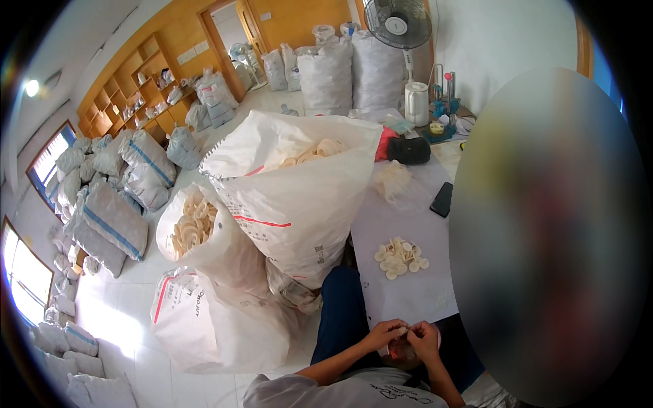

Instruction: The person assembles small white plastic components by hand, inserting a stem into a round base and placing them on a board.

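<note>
Head view: both hands (406, 337) pinch one pale ring (403, 331); open sacks (299, 197) hold more.

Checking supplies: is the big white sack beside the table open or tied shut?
Open: the sack's mouth gapes, showing pale rings inside.

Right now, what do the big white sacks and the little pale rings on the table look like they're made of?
The big white sacks look like woven plastic: slightly glossy, stiffly creased. The little pale rings look like thin rubber or latex, matte cream, though they are too small to be sure.
</note>
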`<action>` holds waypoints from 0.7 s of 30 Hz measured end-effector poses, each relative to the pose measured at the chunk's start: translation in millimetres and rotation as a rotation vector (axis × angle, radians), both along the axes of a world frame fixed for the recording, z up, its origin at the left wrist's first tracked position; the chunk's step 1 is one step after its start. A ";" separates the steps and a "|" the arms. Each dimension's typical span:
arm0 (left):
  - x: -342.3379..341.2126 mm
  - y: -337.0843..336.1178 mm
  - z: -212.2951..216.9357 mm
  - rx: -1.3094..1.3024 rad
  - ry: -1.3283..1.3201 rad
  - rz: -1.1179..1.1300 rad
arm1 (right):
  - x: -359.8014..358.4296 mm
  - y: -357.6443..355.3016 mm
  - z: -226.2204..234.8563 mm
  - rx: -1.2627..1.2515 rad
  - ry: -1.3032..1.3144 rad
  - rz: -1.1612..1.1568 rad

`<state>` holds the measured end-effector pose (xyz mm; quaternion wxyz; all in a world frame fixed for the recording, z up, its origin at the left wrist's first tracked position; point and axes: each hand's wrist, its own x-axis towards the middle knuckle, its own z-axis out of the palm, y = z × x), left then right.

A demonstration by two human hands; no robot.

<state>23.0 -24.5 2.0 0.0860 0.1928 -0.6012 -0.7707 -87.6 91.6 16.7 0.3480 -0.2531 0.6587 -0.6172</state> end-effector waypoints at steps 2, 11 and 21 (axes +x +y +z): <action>2.8 1.5 -3.9 0.011 -0.007 -0.031 | 3.4 4.3 -3.8 0.011 0.007 -0.016; 1.8 -6.6 6.1 -0.422 -0.072 0.001 | 0.3 7.0 3.3 0.121 0.057 0.062; 9.1 -5.2 24.2 -0.205 -0.163 -0.182 | 10.3 24.4 1.4 0.005 -0.127 0.155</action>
